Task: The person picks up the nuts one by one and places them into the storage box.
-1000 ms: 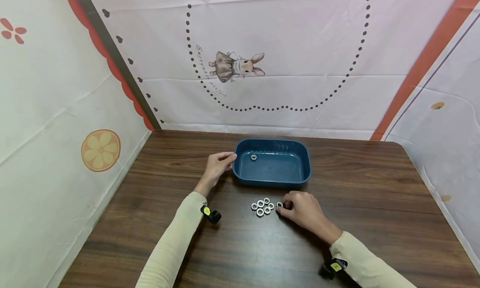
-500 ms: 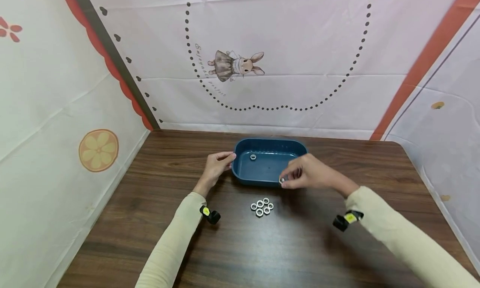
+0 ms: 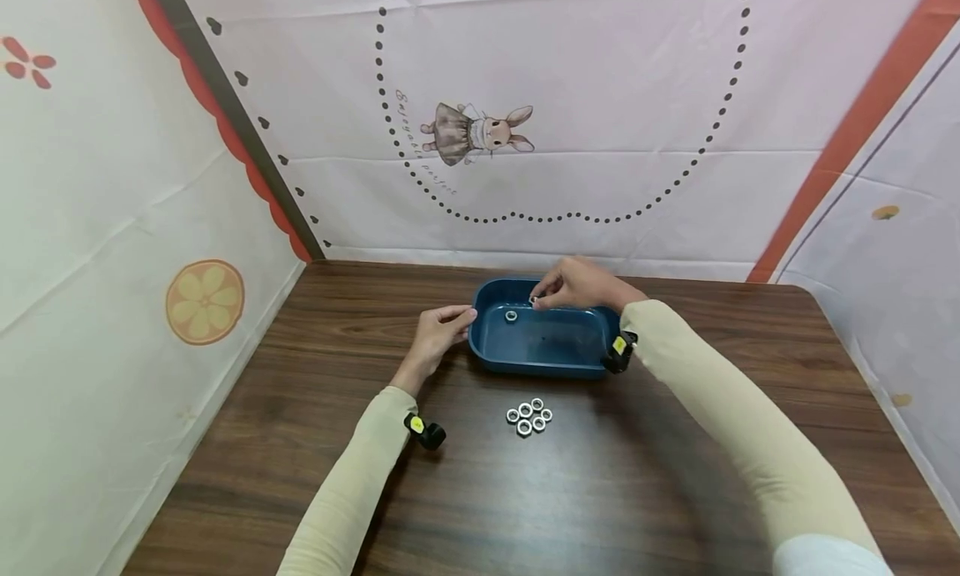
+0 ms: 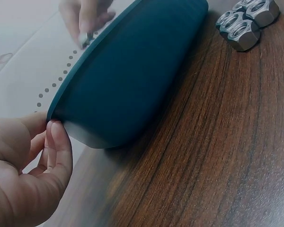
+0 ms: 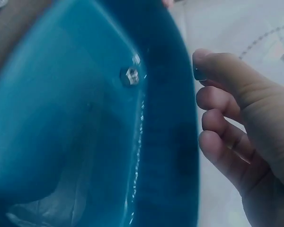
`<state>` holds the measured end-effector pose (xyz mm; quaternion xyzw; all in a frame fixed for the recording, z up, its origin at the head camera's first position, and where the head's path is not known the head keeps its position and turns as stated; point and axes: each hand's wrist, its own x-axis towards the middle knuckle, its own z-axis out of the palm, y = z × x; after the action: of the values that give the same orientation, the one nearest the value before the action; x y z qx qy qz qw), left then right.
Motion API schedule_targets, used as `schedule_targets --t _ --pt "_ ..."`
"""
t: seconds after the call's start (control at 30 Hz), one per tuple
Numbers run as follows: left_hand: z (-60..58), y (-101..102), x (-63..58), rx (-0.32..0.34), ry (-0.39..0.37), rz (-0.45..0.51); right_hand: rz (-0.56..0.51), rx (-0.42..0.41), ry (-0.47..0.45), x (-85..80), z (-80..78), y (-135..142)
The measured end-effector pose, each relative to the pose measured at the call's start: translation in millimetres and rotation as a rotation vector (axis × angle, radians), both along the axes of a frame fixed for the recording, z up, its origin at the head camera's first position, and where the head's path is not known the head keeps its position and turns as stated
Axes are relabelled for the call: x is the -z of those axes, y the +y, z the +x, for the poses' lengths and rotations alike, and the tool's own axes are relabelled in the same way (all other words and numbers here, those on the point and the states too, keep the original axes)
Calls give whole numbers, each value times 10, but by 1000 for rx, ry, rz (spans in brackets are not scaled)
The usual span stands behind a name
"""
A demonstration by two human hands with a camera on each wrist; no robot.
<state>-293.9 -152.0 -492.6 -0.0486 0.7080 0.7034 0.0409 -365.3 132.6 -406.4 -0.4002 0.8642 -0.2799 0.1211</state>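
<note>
With thumb and fingers, my left hand (image 3: 437,336) pinches the left end of a blue plastic tray (image 3: 536,370); the left wrist view shows the grip on the rim (image 4: 61,92). My right hand (image 3: 579,282) is over the tray's far side, pinching a small metal hex nut (image 3: 533,301) at its fingertips. That nut shows blurred in the left wrist view and cannot be made out in the right wrist view. Another hex nut (image 5: 131,76) lies inside on the tray's floor, towards the left end. Several more hex nuts (image 3: 525,427) sit clustered on the table in front.
The tray stands on a dark wood-grain table (image 3: 480,509). A printed fabric backdrop (image 3: 615,101) rises behind the table's far edge, with fabric walls at the left and right sides.
My right hand has picked up a nut beside the cluster and carried it forward, over the tray's near rim to its far side. The left hand has kept its grip on the tray.
</note>
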Motion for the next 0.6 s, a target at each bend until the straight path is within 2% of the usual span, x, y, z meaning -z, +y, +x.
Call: schedule_targets --t 0.1,0.23,0.47,0.6 --pt "4 2 6 -4 -4 2 41 -9 12 107 -142 -95" --pt "3 12 10 -8 -3 14 106 -7 25 222 -244 -215" --pt "-10 24 30 8 -1 14 272 -6 88 355 -251 -343" --pt "-6 11 30 -2 -4 21 322 7 70 382 -234 -389"
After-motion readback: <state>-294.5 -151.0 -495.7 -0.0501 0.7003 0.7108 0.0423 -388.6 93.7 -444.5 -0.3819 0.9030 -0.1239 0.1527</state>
